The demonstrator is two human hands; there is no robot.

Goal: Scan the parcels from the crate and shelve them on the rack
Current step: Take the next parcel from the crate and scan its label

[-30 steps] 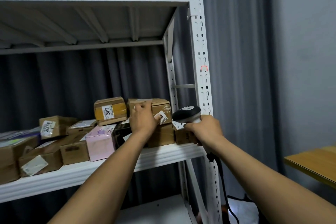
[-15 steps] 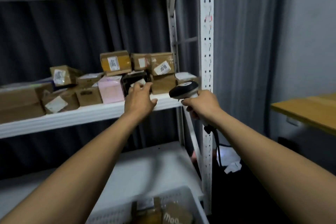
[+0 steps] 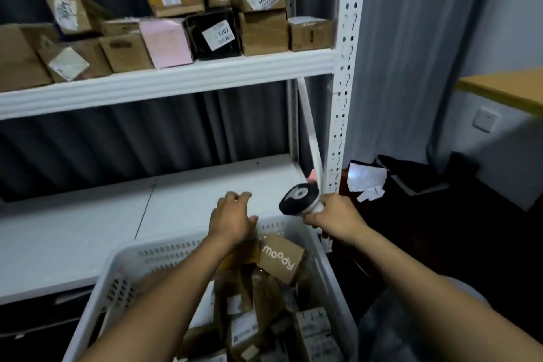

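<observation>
Head view: left hand [image 3: 232,219] hangs loose and empty over the far end of the crate [image 3: 176,247], just above the parcels [image 3: 280,257]; right hand [image 3: 336,219] grips the scanner [image 3: 298,199]. Likely step: fetching another parcel. Next calls for grasping one, label exposed for scanning.

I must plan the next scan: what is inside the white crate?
The crate holds brown cardboard parcels piled loosely, one printed "moody". The left hand partly covers one parcel; lower layers and the bottom are hidden.
</observation>
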